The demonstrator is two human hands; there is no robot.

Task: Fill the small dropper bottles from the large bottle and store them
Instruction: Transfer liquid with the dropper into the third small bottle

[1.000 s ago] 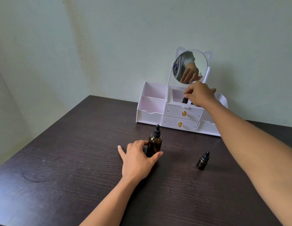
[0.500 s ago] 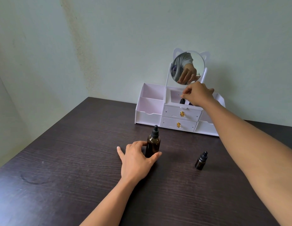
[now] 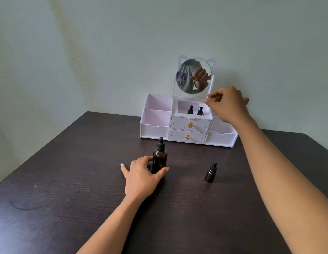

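Note:
The large amber dropper bottle (image 3: 160, 158) stands upright on the dark table. My left hand (image 3: 141, 177) grips its base between thumb and fingers. One small dropper bottle (image 3: 211, 173) stands alone on the table to the right. Two more small bottles (image 3: 190, 110) (image 3: 200, 111) stand side by side in the top middle compartment of the white organizer (image 3: 156, 129). My right hand (image 3: 227, 105) hovers just right of and above that compartment, fingers loosely curled, holding nothing.
The organizer stands against the wall with two drawers with gold knobs (image 3: 190, 125) and open side bins. A round cat-eared mirror (image 3: 194, 76) rises from its back. The dark wooden table (image 3: 67, 180) reaches the left wall.
My right hand let go of a small bottle in the top middle compartment and rose up and to the right. The left hand stayed on the large bottle.

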